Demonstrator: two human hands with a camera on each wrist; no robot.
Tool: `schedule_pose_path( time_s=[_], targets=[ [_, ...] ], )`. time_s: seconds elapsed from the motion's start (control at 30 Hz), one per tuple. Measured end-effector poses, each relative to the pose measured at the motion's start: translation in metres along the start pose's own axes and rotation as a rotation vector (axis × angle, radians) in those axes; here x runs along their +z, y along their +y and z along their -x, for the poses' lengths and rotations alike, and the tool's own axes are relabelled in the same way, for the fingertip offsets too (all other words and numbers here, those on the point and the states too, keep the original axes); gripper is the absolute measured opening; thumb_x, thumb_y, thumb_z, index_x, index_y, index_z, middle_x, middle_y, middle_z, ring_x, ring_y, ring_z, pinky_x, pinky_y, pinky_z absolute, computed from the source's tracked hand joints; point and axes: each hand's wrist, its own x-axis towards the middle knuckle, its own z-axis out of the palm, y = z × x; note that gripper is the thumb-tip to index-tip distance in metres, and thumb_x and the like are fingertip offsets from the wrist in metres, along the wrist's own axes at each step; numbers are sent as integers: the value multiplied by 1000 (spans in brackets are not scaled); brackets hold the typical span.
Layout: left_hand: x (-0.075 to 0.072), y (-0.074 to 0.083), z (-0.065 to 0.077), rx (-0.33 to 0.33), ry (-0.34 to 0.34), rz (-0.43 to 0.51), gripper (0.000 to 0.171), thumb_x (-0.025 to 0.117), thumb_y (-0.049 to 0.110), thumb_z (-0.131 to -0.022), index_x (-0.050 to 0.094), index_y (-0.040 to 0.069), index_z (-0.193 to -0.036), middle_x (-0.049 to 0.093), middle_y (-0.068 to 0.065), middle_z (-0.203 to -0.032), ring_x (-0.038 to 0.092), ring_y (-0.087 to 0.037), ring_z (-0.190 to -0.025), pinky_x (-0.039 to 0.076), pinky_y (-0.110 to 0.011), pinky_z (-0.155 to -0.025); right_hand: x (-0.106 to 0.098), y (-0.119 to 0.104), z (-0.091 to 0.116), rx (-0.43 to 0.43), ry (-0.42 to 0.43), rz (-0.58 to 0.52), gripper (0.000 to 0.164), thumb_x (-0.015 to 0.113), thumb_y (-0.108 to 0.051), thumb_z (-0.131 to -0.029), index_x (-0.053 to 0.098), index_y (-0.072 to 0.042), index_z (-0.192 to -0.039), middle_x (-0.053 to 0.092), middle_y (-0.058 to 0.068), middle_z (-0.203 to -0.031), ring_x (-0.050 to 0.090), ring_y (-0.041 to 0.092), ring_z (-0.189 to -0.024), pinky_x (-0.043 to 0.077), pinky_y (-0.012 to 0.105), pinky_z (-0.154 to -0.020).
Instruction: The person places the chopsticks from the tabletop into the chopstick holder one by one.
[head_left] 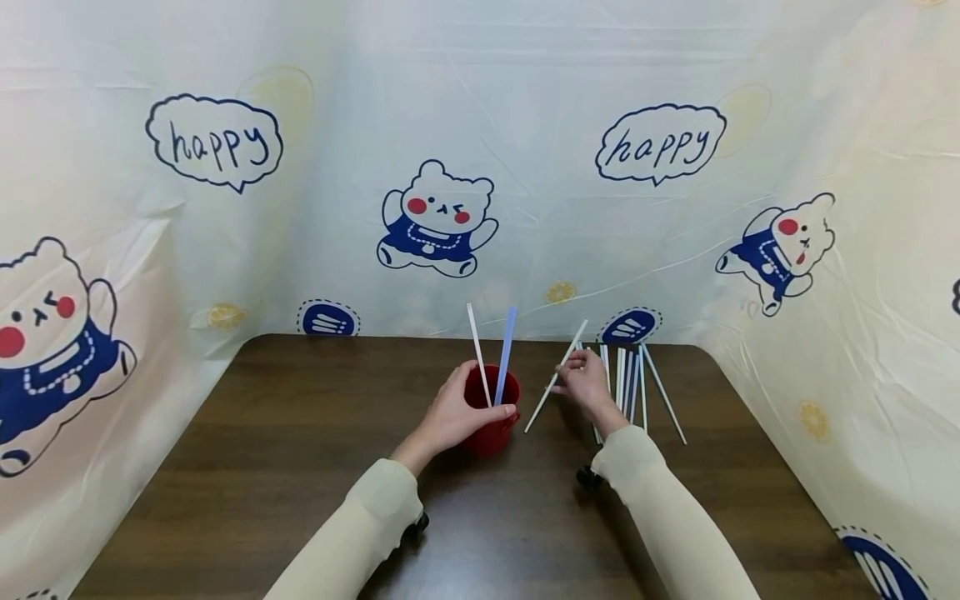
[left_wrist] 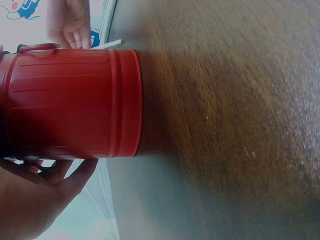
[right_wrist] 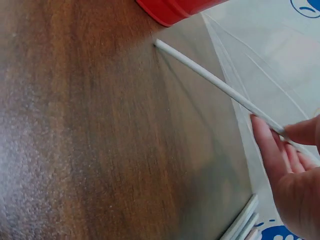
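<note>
Held pale stick (right_wrist: 220,86) aslant, lower end towards the red cup (left_wrist: 70,102)

Curtained-off booth, cartoon-printed sheeting (head_left: 540,108) on three sides, dark wood-grain table (head_left: 300,433)

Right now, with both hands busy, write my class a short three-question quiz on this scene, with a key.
1. True or false: the left hand grips the red cup.
2. How many sticks rise from the cup?
3. The fingers of the right hand pinch: (a) the cup; (b) a pale stick; (c) nothing.

Key: 1 true; 2 two; 3 (b).
</note>
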Motion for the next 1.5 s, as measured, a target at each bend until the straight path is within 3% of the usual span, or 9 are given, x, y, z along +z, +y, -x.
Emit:
schedule_pose_path(
  time_s=[0.33, 0.43, 0.63, 0.8, 1.03, 1.4, 1.5],
  targets=[
    [-1, 0, -2, 12, -2, -7, 88, 88, 51, -75, 45, 20, -146, 55, 0, -136, 54, -25, -123, 58, -52, -87, 6, -22, 6, -174, 112, -37, 34, 62, 5, -97, 46, 10, -126, 53, 14, -103, 60, 11, -74, 62, 35, -65],
    [0, 0, -2, 19, -3, -8, 88, 87, 52, -75, 45, 19, -146, 55, 0, -136, 54, -25, -123, 58, -51, -88, 7, -35, 8, -202, 121, -69, 32, 61, 4, -98, 46, 10, -126, 52, 11, -101, 60, 10, -75, 61, 31, -63],
    [-1, 4, -1, 35, 1, -4, 85, 87, 52, -76, 48, 18, -144, 55, -2, -134, 55, -24, -121, 55, -51, -91, 4, -71, 22, -269, 136, -165, 37, 59, 9, -97, 43, 15, -130, 52, 12, -101, 61, 16, -79, 63, 38, -68],
    [-2, 5, -1, 34, 7, -16, 86, 87, 52, -76, 48, 17, -144, 55, -1, -133, 55, -24, -120, 54, -50, -93, 3, -91, 33, -310, 157, -247, 40, 58, 9, -97, 40, 18, -131, 52, 14, -101, 62, 19, -80, 62, 35, -68],
    [-1, 2, -1, 28, 6, -3, 79, 87, 51, -76, 49, 24, -139, 55, -3, -136, 55, -24, -121, 55, -51, -91, 9, -91, 29, -367, 161, -333, 34, 60, 6, -98, 44, 12, -127, 53, 9, -99, 64, 19, -82, 62, 31, -66],
    [-1, 1, -2, 32, 15, -12, 79, 88, 51, -75, 49, 24, -138, 56, -1, -133, 56, -24, -119, 55, -51, -93, 24, -79, 30, -385, 71, -235, 36, 60, 5, -99, 42, 13, -128, 55, 11, -101, 65, 32, -91, 62, 34, -67],
    [-1, 2, -2, 29, 13, -14, 82, 88, 51, -75, 49, 22, -141, 56, -1, -133, 56, -24, -120, 54, -51, -93, 25, -75, 29, -394, 46, -202, 37, 61, 3, -99, 42, 12, -129, 55, 10, -102, 66, 28, -90, 63, 38, -70]
  ],
)
